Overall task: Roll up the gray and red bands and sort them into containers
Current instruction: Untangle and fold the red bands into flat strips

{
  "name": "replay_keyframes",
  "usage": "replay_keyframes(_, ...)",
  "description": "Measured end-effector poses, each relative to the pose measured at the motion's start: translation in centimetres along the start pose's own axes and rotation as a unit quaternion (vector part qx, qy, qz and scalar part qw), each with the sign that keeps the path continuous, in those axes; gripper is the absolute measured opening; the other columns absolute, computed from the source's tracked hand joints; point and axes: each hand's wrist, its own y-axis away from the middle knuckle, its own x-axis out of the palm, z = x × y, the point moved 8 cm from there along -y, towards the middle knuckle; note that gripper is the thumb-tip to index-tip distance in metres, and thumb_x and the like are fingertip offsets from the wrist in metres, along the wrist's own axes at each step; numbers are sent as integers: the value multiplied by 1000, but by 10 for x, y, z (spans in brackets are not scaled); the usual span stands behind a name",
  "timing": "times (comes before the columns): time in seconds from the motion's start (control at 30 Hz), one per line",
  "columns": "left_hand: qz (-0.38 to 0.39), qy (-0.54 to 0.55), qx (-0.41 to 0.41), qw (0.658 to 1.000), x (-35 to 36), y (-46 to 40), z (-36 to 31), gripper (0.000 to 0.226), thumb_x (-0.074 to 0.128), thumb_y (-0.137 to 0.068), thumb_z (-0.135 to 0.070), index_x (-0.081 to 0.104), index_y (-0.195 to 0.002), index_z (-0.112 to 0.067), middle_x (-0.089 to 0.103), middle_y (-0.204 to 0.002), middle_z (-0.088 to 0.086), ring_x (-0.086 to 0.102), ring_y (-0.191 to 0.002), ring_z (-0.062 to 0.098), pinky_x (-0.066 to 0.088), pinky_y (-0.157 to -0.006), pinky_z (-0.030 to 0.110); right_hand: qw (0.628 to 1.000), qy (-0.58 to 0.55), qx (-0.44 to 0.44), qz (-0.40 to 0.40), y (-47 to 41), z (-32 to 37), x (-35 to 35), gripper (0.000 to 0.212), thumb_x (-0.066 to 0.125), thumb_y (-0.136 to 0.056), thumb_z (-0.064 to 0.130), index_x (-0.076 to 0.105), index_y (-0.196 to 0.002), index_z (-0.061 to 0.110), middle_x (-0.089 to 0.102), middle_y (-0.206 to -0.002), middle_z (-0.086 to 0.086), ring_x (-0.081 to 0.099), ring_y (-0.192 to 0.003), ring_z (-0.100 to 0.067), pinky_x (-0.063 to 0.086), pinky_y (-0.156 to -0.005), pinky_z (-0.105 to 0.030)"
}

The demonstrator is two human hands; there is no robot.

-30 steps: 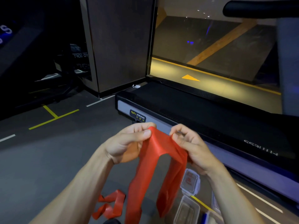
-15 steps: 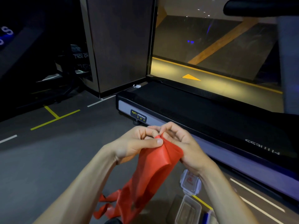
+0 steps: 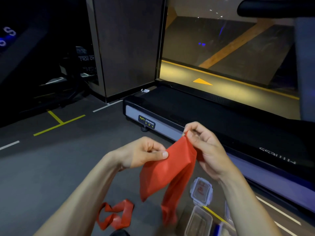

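Dark gym floor (image 3: 42, 167) beside a treadmill (image 3: 213, 120) lies under the red band (image 3: 168, 169), pinched mid-frame between left hand (image 3: 143, 153) and right hand (image 3: 204, 147); I'd align the edges first, then roll tightly. At lower right, the open clear container (image 3: 198, 222) looks empty, while the lidded container (image 3: 202, 191) shows something red.

A gym: just beyond the hands lies a treadmill (image 3: 213, 116) deck with a "Body Strong" label (image 3: 146, 121). The dark rubber floor (image 3: 51, 164) left of the hands carries yellow and white line markings, with more exercise machines (image 3: 68, 79) farther left.
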Motion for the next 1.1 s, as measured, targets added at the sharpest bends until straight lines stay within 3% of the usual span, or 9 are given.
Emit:
replay_keyframes(0.13, -38, 12, 19, 999, -7, -4, 0, 15, 72, -93, -24, 73, -92, -9, 71, -82, 14, 58, -78, 24, 44, -74, 37, 999, -23, 11, -19, 0, -1, -9, 7, 68, -97, 22, 64, -96, 16, 52, -83, -8, 50, -68, -13, 46, -61, -21)
replay_keyframes(0.3, -53, 6, 36, 998, -7, -7, -4, 8, 73, -88, -22, 71, -84, -15, 74, -75, 2, 61, -69, 9, 47, -67, 21, 1000, -19, 12, -19, 0, -3, -17, 19, 75, -87, 34, 66, -96, 20, 50, -83, -8, 48, -67, -11, 43, -60, -21)
replay_keyframes(0.43, -42, 5, 31, 999, -5, -8, -3, 11, 71, -91, -16, 69, -81, -15, 69, -68, -2, 54, -62, 5, 42, -62, 17, 999, -18, 17, -21, 1, -4, -21, 26, 79, -84, 38, 66, -96, 20, 51, -83, -7, 49, -67, -10, 43, -59, -20)
replay_keyframes(0.67, -22, 54, 33, 998, -6, -5, -4, 21, 74, -91, -22, 66, -72, -21, 52, -56, -12, 39, -54, 1, 28, -54, 19, 999, -10, 24, -31, 5, -1, -23, 13, 63, -91, 22, 60, -98, 11, 52, -76, -5, 50, -57, -6, 44, -51, -15)
replay_keyframes(0.83, 23, 131, 45, 990, -3, -1, -5, 30, 84, -78, -47, 67, -74, -22, 54, -60, -9, 48, -56, 2, 38, -57, 18, 999, 6, 33, -14, 7, -5, -21, 6, 55, -97, 11, 58, -99, 6, 56, -74, -1, 52, -57, -3, 43, -51, -12)
replay_keyframes(0.93, 39, 183, 64, 980, 1, 2, -11, 35, 82, -80, -46, 59, -75, -20, 51, -65, -5, 46, -57, 6, 36, -55, 19, 999, 20, 41, 10, 6, -14, -14, 5, 62, -99, 18, 63, -96, 15, 58, -76, -2, 52, -63, -7, 45, -58, -16)
replay_keyframes(1.0, 47, 222, 78, 971, 6, 3, -18, 33, 77, -86, -41, 55, -78, -18, 52, -69, -6, 47, -59, 4, 38, -55, 17, 999, 9, 44, 25, 6, -19, -6, 7, 61, -95, 21, 63, -98, 15, 67, -90, -7, 62, -78, -14, 53, -72, -23)
replay_keyframes(1.03, 55, 239, 87, 966, 9, 2, -20, 28, 70, -94, -34, 54, -80, -16, 55, -71, -10, 49, -59, 2, 40, -56, 15, 999, -2, 41, 33, 6, -20, -1, 11, 61, -95, 22, 59, -100, 12, 70, -105, -12, 68, -93, -21, 55, -86, -32)
replay_keyframes(1.1, 83, 266, 96, 955, 16, 3, -29, 26, 40, -108, -11, 59, -91, -11, 67, -80, -13, 59, -66, -3, 48, -62, 12, 998, -23, 34, 47, 5, -19, 7, 18, 60, -96, 24, 53, -102, 9, 67, -130, -18, 64, -122, -33, 43, -108, -55)
